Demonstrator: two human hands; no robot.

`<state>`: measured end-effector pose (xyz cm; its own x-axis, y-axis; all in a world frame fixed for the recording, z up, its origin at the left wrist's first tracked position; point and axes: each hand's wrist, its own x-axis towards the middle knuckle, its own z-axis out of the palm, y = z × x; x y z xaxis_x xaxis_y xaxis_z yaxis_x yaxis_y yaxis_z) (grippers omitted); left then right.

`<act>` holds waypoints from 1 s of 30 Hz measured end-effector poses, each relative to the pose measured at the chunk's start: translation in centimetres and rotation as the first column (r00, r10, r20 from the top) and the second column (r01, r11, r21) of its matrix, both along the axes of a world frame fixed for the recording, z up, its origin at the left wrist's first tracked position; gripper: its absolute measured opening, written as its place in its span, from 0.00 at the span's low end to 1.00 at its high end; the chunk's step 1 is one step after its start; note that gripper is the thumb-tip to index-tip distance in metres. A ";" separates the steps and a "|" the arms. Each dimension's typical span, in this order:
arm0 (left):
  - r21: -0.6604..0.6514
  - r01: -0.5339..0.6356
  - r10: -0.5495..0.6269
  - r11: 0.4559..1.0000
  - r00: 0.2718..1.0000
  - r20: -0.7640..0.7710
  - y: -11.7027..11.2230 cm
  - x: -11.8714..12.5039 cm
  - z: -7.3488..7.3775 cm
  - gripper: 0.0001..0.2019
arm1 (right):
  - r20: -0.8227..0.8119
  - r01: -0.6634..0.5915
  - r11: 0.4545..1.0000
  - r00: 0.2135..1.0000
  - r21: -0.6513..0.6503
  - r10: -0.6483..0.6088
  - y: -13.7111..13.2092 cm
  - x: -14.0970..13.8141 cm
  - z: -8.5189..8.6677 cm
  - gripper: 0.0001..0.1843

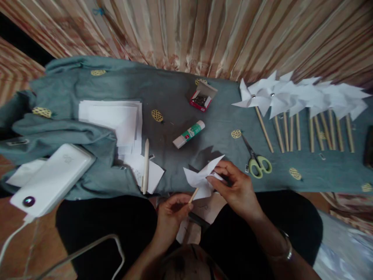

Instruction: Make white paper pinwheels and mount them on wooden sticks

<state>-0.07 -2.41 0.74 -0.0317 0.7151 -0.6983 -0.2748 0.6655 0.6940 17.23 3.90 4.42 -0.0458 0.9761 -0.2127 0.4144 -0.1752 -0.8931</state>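
Observation:
A white paper pinwheel (201, 177) on a thin wooden stick (193, 195) is held over the near edge of the cloth. My left hand (175, 212) pinches the stick below the blades. With thumb and fingers, my right hand (233, 184) grips the pinwheel's right-hand blade; its centre is partly hidden by those fingers. Beyond my hands lies a glue stick (189, 134) with a green label. Right of my right hand rest scissors (259, 165) with light green handles, their blades pointing away from me. A small red box (201, 100) stands open with metal pins inside.
Several finished pinwheels (303, 97) lie in an overlapping row at the right. White paper sheets (109, 116) are stacked at the left, with a pale pointed stick (146, 165) nearer me. A white power bank (54, 179) with a cable sits at the near left. A curtain (180, 35) hangs behind.

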 end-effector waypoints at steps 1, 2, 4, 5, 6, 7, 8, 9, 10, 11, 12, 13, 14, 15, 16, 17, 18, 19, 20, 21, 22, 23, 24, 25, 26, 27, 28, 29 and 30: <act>-0.004 -0.017 0.018 1.000 1.000 0.023 -0.1 0.1 0.0 0.08 | -0.022 0.000 1.000 1.000 -0.019 -0.001 0.2 0.0 -0.1 0.13; -0.007 -0.035 0.036 0.999 0.998 0.044 -0.2 0.2 0.0 0.09 | -0.032 -0.008 0.999 0.999 -0.035 0.007 0.5 0.0 -0.1 0.14; -0.008 -0.069 0.069 0.998 0.995 0.076 -0.4 0.5 0.0 0.10 | -0.035 -0.018 0.999 0.999 -0.050 0.017 1.0 0.0 -0.2 0.14; -0.007 -0.088 0.089 0.996 0.992 0.091 -0.4 0.6 0.0 0.11 | -0.042 -0.028 0.998 0.999 -0.060 0.026 1.2 -0.1 -0.3 0.14; -0.004 -0.107 0.106 0.994 0.989 0.106 -0.4 0.7 0.1 0.12 | -0.040 -0.042 0.997 0.998 -0.070 0.039 1.5 -0.1 -0.3 0.14; -0.003 -0.113 0.112 0.994 0.986 0.119 -0.4 0.8 0.2 0.12 | -0.036 -0.060 0.995 0.998 -0.081 0.057 1.7 -0.1 -0.3 0.14; 0.000 -0.113 0.112 0.994 0.985 0.130 -0.4 0.8 0.3 0.13 | -0.027 -0.060 0.994 0.998 -0.089 0.058 2.0 -0.1 -0.3 0.14; 0.004 -0.107 0.106 0.994 0.985 0.140 -0.5 0.8 0.4 0.13 | -0.011 -0.047 0.993 0.999 -0.105 0.046 2.2 -0.1 -0.3 0.14; 0.009 -0.099 0.097 0.995 0.984 0.148 -0.5 0.8 0.5 0.13 | -0.001 -0.042 0.992 0.999 -0.122 0.042 2.5 -0.1 -0.4 0.14; 0.016 -0.094 0.090 0.995 0.984 0.153 -0.5 0.8 0.5 0.13 | 0.006 -0.040 0.989 0.999 -0.143 0.041 2.8 -0.1 -0.4 0.14; 0.021 -0.092 0.087 0.996 0.984 0.157 -0.6 0.8 0.6 0.14 | 0.003 -0.050 0.985 0.999 -0.168 0.051 3.1 -0.1 -0.4 0.14; 0.023 -0.096 0.091 0.995 0.983 0.157 -0.6 0.9 0.6 0.14 | -0.004 -0.069 0.980 0.998 -0.187 0.070 3.4 0.0 -0.5 0.13; 0.021 -0.108 0.103 0.994 0.983 0.152 -0.7 0.9 0.5 0.15 | -0.005 -0.072 0.976 0.997 -0.206 0.073 3.7 0.0 -0.5 0.12; 0.013 -0.124 0.121 0.992 0.982 0.148 -0.7 1.0 0.5 0.16 | -0.013 -0.069 0.971 0.998 -0.228 0.068 4.0 -0.1 -0.5 0.12; 0.005 -0.144 0.142 0.990 0.979 0.146 -0.7 1.1 0.5 0.16 | -0.019 -0.062 0.966 0.998 -0.252 0.059 4.3 -0.1 -0.6 0.13; 0.001 -0.158 0.156 0.987 0.976 0.150 -0.8 1.2 0.5 0.16 | -0.018 -0.057 0.959 0.998 -0.277 0.054 4.6 -0.1 -0.6 0.13; 0.002 -0.166 0.164 0.986 0.974 0.156 -0.8 1.3 0.5 0.17 | -0.015 -0.051 0.957 0.999 -0.285 0.049 4.8 -0.1 -0.6 0.14; 0.008 -0.170 0.166 0.985 0.973 0.162 -0.8 1.3 0.6 0.17 | -0.009 -0.046 0.957 0.999 -0.288 0.045 5.1 -0.2 -0.5 0.14; 0.018 -0.164 0.159 0.986 0.973 0.168 -0.8 1.4 0.7 0.18 | -0.002 -0.041 0.956 0.999 -0.289 0.042 5.3 -0.2 -0.5 0.15; 0.030 -0.156 0.149 0.987 0.974 0.170 -0.8 1.4 0.8 0.18 | 0.005 -0.036 0.957 0.999 -0.289 0.039 5.5 -0.3 -0.4 0.15; 0.041 -0.145 0.136 0.989 0.976 0.167 -0.8 1.4 0.9 0.19 | 0.012 -0.031 0.957 0.999 -0.289 0.036 5.7 -0.3 -0.3 0.15; 0.052 -0.133 0.123 0.990 0.979 0.163 -0.8 1.4 0.9 0.19 | 0.020 -0.026 0.957 0.999 -0.289 0.033 5.9 -0.4 -0.2 0.15; 0.061 -0.122 0.111 0.991 0.981 0.158 -0.8 1.3 1.0 0.19 | 0.026 -0.022 0.957 0.999 -0.289 0.030 6.0 -0.4 -0.1 0.15; 0.069 -0.112 0.101 0.991 0.983 0.153 -0.9 1.3 1.0 0.20 | 0.031 -0.018 0.956 0.999 -0.292 0.028 6.1 -0.5 0.0 0.15; 0.074 -0.109 0.097 0.991 0.984 0.148 -0.9 1.3 0.9 0.20 | 0.034 -0.016 0.954 0.999 -0.299 0.027 6.1 -0.5 0.1 0.15; 0.077 -0.109 0.097 0.991 0.985 0.145 -0.9 1.2 0.9 0.20 | 0.033 -0.015 0.951 0.999 -0.310 0.026 6.1 -0.6 0.2 0.15; 0.078 -0.110 0.098 0.991 0.985 0.144 -0.9 1.2 0.9 0.20 | 0.027 -0.014 0.946 0.999 -0.325 0.024 6.1 -0.7 0.3 0.14; 0.078 -0.114 0.102 0.990 0.984 0.144 -0.9 1.2 0.8 0.20 | 0.017 -0.015 0.940 1.000 -0.342 0.021 6.0 -0.8 0.4 0.14; 0.078 -0.118 0.106 0.990 0.984 0.146 -0.9 1.2 0.8 0.20 | 0.004 -0.015 0.933 1.000 -0.359 0.017 5.9 -0.9 0.4 0.14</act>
<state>1.10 -3.34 1.53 -0.0207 0.7699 -0.6378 -0.4432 0.5648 0.6961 16.37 9.85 4.85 -0.0578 0.8338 -0.5490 0.4259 -0.4768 -0.7690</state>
